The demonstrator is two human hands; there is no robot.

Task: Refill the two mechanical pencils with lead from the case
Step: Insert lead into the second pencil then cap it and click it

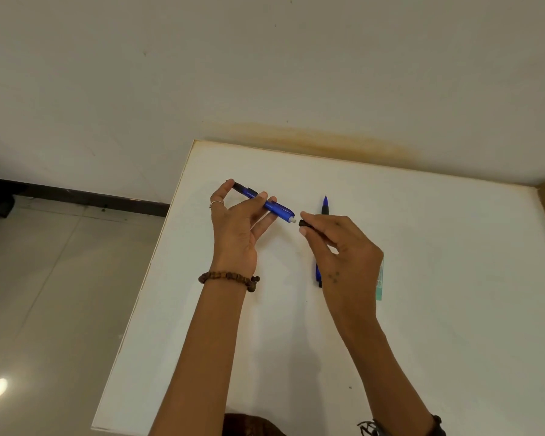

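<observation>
Your left hand [233, 221] pinches the blue pencil [269, 204], your right hand [337, 243] its black cap [306, 223]; loosen either grip and the cap could roll off the table [438, 309].

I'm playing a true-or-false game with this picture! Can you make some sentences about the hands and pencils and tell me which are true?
1. The left hand holds a blue pencil. True.
2. The right hand is empty. False: it pinches a small black cap.
3. A second pencil lies on the white table. True.
4. The cap is on the held pencil. False: its white end is bare.
</observation>
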